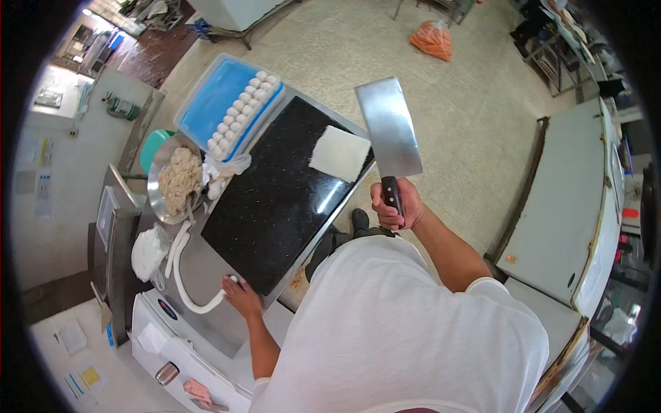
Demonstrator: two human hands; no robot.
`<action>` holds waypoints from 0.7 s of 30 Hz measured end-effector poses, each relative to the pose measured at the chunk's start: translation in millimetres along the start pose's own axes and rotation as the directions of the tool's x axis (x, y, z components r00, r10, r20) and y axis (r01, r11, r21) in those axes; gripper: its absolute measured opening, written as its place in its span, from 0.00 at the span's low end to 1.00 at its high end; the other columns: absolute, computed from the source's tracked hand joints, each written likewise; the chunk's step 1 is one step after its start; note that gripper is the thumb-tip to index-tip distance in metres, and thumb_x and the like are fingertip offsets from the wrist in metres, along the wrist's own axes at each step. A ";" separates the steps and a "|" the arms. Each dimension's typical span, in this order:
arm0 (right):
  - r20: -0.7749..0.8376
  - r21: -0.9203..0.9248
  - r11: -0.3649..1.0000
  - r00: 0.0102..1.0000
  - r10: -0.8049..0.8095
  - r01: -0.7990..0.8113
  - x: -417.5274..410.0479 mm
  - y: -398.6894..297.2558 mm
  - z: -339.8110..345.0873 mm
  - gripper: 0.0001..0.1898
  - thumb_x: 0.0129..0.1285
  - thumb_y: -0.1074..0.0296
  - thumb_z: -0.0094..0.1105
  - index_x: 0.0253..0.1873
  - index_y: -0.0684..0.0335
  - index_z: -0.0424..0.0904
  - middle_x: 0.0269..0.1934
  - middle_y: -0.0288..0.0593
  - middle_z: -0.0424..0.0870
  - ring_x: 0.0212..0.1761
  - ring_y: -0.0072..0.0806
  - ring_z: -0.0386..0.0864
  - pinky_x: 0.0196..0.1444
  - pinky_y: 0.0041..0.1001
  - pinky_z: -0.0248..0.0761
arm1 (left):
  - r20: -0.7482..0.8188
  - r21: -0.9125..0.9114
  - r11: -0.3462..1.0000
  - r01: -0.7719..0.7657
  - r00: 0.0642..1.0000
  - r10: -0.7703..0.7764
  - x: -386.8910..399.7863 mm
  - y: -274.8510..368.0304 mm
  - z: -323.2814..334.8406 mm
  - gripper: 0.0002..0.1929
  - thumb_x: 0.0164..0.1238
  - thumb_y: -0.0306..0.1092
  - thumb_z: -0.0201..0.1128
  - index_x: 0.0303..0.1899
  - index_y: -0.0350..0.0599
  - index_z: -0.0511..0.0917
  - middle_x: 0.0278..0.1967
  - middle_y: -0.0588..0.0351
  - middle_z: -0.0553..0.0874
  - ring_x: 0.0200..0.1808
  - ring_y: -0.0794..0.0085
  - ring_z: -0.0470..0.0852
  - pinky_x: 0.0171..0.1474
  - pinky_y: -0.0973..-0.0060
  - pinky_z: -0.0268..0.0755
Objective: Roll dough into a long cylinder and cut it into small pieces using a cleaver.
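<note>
My right hand [402, 205] grips the dark riveted handle of a cleaver [390, 126], its broad steel blade raised in front of me. On the steel worktop, my left hand [242, 297] is closed over the end of a long white dough rope [187, 298], with a white tip showing by the fingers. The rope curves away from the hand and doubles back near the bowl. Beside it lies a black speckled stone slab [258, 217]. A white square cloth or sheet [339, 154] rests on the slab's far right part.
Small white dough balls [242, 111] line a blue-lidded plastic container [211, 98]. A steel bowl [170, 214] holds a lumpy beige mixture [181, 178]. Nearby is a white-filled plastic bag [148, 253]. White chest freezers [555, 206] stand to my right; an orange-filled bag [433, 40] sits on the floor.
</note>
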State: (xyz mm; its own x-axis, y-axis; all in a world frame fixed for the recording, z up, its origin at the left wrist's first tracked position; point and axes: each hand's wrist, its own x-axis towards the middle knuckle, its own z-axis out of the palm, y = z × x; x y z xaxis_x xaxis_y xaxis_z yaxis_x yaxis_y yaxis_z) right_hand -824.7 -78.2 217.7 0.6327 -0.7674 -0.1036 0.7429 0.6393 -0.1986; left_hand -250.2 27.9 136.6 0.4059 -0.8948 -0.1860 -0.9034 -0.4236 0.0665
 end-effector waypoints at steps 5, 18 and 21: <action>0.129 0.066 0.996 0.991 0.043 -0.052 -19.4 5.8 10.4 0.37 0.86 0.36 0.35 0.52 0.70 0.84 0.23 0.40 0.76 0.14 0.29 0.74 0.22 0.36 0.77 | -0.046 0.139 0.977 0.159 0.987 -0.154 109.2 11.5 -15.5 0.36 0.94 0.53 0.42 0.88 0.38 0.54 0.90 0.43 0.55 0.92 0.49 0.50 0.88 0.36 0.44; -0.705 -0.702 0.451 0.446 -0.552 -0.551 -63.0 13.4 17.2 0.21 0.83 0.46 0.62 0.44 0.62 0.78 0.24 0.38 0.77 0.20 0.25 0.76 0.23 0.31 0.69 | 0.021 0.043 0.998 0.045 0.999 -0.045 -11.1 -21.3 7.0 0.35 0.89 0.54 0.51 0.83 0.37 0.68 0.87 0.42 0.63 0.89 0.40 0.55 0.87 0.38 0.46; -0.586 -0.771 0.311 0.427 -0.688 -0.556 -63.7 25.4 3.5 0.21 0.77 0.50 0.72 0.45 0.64 0.77 0.26 0.39 0.80 0.24 0.25 0.79 0.28 0.32 0.72 | -0.104 0.021 1.000 0.001 0.995 0.001 -36.8 -20.4 -4.1 0.34 0.86 0.56 0.55 0.79 0.42 0.74 0.88 0.44 0.61 0.87 0.34 0.57 0.84 0.43 0.56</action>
State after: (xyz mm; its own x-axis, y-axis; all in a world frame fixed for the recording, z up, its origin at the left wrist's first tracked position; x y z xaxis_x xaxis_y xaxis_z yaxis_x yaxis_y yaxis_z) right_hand -845.3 -12.9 222.7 -0.3695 -0.7963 -0.4789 -0.2889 0.5882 -0.7553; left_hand -246.1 68.9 146.1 0.4172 -0.9050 -0.0829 -0.9056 -0.4217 0.0462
